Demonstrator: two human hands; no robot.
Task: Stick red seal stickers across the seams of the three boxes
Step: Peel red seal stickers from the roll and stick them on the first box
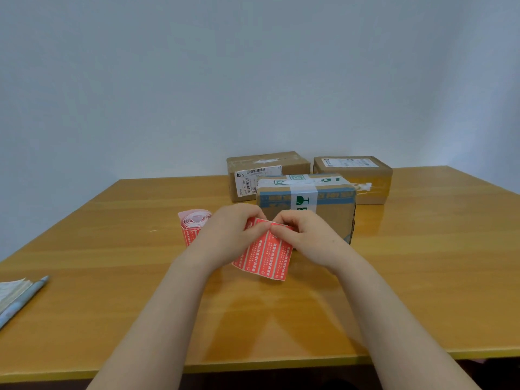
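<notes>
Head view looks down on two bare hands meeting over a wooden table (112,277). Left hand (225,235) and right hand (306,237) both pinch the top edge of a sheet of red seal stickers (264,254), fingertips closed tight on it and nearly touching each other; the sheet hangs down between the wrists, tilted, its lower edge just above the tabletop. Whether one sticker is already lifting off under the right thumb is hard to tell from here. Just left of the grip, partly hidden by the left hand, stands a roll of red stickers (194,223). Directly behind the grip sits a taped box (306,204), and beyond it a left rear box (264,170) and a right rear box (354,175). Far off to the left lie a notebook (11,291) and a pen (25,299).
</notes>
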